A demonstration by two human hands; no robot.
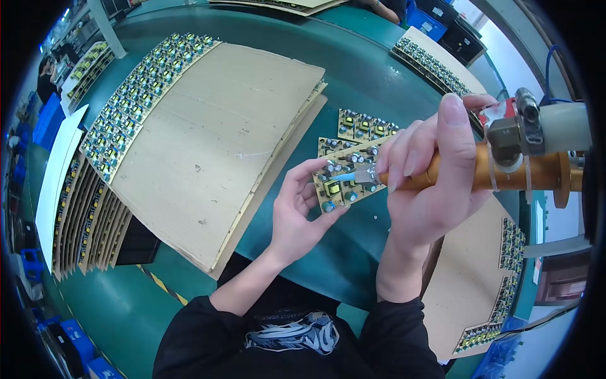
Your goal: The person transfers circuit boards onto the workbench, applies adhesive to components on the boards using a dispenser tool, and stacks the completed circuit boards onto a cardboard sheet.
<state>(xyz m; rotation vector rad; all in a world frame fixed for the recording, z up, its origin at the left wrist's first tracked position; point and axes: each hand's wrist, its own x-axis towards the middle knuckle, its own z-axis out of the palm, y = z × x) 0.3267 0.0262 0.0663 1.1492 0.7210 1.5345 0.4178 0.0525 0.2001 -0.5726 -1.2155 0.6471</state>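
My left hand [297,211] grips the near left corner of a circuit board [346,158], thumb at the lower edge and fingers at the left. The tan board carries capacitors and yellow transformers, and is tilted. My right hand [435,164] is wrapped around the orange metal barrel of a glue gun [527,172], its thumb pointing up. The gun's pale blue nozzle tip [343,177] is among the parts at the board's left end, close to a yellow transformer. Whether the tip touches anything cannot be made out. The board's right end is hidden behind my right hand.
More circuit boards [363,126] lie behind on the green table [297,268]. At left, a cardboard sheet [221,139] bears rows of boards [148,95]; layered boards and cardboard [88,221] stand beyond. Another cardboard sheet [470,278] with boards lies at right. Other people are in the background.
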